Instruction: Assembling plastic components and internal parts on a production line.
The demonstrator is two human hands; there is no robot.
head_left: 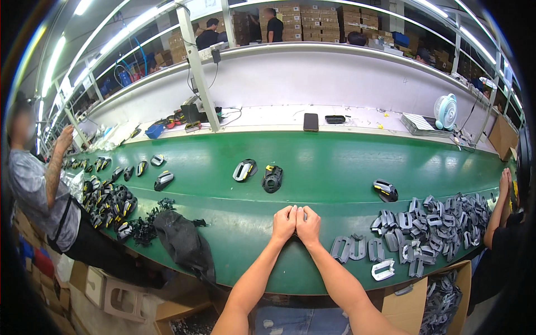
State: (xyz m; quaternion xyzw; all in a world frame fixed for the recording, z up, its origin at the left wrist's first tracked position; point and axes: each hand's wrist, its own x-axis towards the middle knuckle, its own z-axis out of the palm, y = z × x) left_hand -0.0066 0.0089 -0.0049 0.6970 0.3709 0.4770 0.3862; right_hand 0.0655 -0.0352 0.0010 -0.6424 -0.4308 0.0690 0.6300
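Side by side over the green table [240, 215], my left hand [285, 223] and my right hand [307, 224] are closed and pressed together. Their fingers curl inward; a small dark patch shows below them, and I cannot make out what they hold, if anything. Beyond them on the table lie a black part with a yellow tab [272, 180] and a black part with a light grey frame [244, 170]. Nearest my right hand are several loose grey oval frames [358, 247], beside a large heap of grey frames [430, 223].
At left are a dark mesh cloth [181, 237], small black pieces [146, 226] and a pile of black-and-yellow parts [106, 204]. Another assembled part [385, 190] lies right. Open cardboard boxes stand below the table edge, one with grey frames [446, 301]. People stand at both sides.
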